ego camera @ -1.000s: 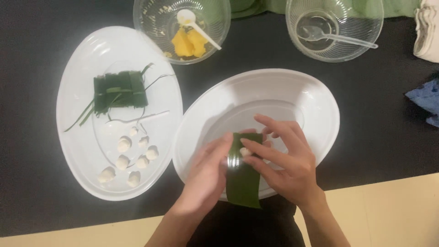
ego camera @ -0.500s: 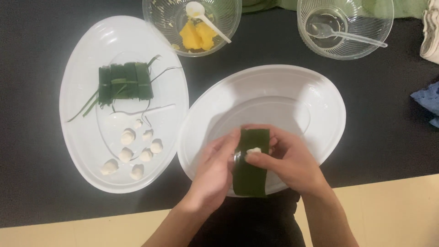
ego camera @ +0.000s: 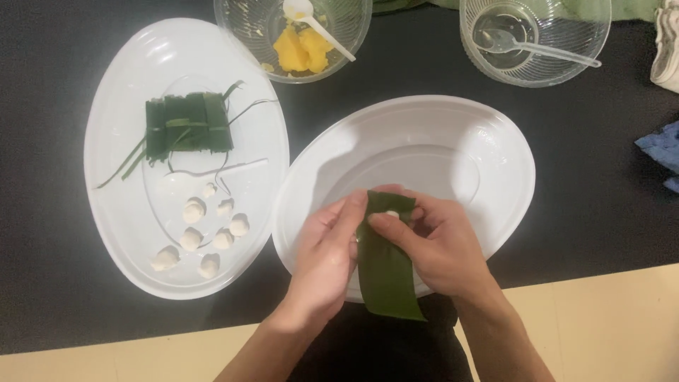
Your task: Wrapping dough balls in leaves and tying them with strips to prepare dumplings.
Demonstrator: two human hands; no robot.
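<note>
We have the green leaf strip (ego camera: pixel 385 272) pinched between both hands over the near rim of the empty white oval plate (ego camera: pixel 453 127) on the dark bench (ego camera: pixel 587 205). Our left hand (ego camera: pixel 322 258) closes its fingers on the strip's left edge; our right hand (ego camera: pixel 438 247) presses a small white dough ball (ego camera: pixel 391 213) into the far end. We judge this the wrapping step; next comes a tight, even fold. The strip's long axis runs far-to-near, its free end pointing toward us.

Black tabletop (ego camera: pixel 580 205), two white oval plates (ego camera: pixel 495 141) (ego camera: pixel 113 141), two clear bowls (ego camera: pixel 353 42) (ego camera: pixel 594 42), blue cloth (ego camera: pixel 661 145) at right edge
</note>
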